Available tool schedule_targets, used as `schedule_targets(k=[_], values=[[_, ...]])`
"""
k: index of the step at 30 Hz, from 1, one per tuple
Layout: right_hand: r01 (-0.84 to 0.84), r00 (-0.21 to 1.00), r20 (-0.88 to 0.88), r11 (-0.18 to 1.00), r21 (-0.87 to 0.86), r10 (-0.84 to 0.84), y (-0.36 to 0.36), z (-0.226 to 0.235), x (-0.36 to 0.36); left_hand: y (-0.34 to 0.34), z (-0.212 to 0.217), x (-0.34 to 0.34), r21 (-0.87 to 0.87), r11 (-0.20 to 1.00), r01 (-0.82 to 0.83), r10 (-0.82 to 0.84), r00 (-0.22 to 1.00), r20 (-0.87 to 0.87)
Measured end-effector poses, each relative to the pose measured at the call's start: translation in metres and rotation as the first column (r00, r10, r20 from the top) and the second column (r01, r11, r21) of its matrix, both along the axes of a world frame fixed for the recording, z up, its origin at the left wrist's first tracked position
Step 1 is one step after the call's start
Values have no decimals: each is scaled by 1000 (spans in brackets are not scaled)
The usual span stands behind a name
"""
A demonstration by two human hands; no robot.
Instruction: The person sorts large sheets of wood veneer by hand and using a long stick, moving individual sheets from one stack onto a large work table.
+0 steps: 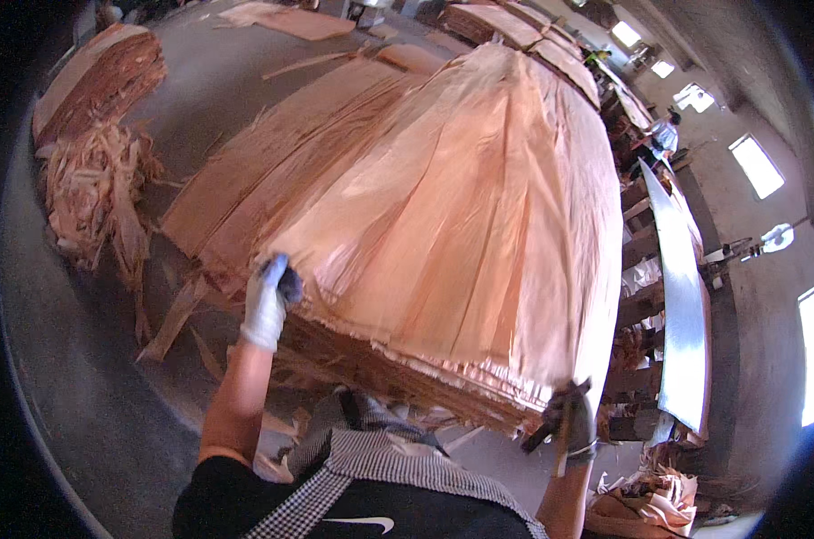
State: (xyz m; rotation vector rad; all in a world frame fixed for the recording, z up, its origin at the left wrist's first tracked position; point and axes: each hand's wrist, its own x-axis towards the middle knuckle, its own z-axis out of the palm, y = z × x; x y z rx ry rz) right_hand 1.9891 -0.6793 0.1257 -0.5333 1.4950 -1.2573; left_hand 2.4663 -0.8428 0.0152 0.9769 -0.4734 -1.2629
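On a concrete workshop floor (pixel 83 377), seen from above the hands: at far left, a low pile of veneer (pixel 101 76) with a tangle of torn wood strips (pixel 97 193) spilling beside it, well apart from the work. Nearer the middle, left hand (pixel 268 301) in a pale glove, fingers curled tight over the near left corner of the top veneer sheet (pixel 452 216). Sheet itself spread broad and rippled over a thick veneer stack (pixel 398 382), near edge roughly level with the layers beneath, so by the look of it laid on but not let go. At lower right, right hand (pixel 573 422) in a dark glove, fingers closed on the sheet's near right corner, just over the stack's frayed edge. Judged from this: placing largely done, squaring and release left. Further right, a wooden rack (pixel 640 310) and a long pale board (pixel 685 314) standing alongside; beyond, a distant person (pixel 665 135) near bright windows (pixel 755 166). More stacks (pixel 514 22) at the back.
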Motion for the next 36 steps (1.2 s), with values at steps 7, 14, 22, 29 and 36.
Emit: schedule_targets(k=[7,14,22,29,36], values=[[226,974,-33,960,166,-224,29,-57,-23,25,28,-83,-33,962,273,-271,962,34],[363,921,123,929,76,-370,84,5,-31,76,39,-155,-131,933,336,-339,941,-4],[381,915,108,920,91,-390,225,2,-143,163,86,-265,-219,852,475,-468,880,86],[476,879,-18,878,42,-476,352,7,-252,258,101,-426,-239,728,643,-619,766,176],[564,812,-169,825,-15,-558,440,-19,-375,305,112,-589,-178,492,852,-844,517,143]])
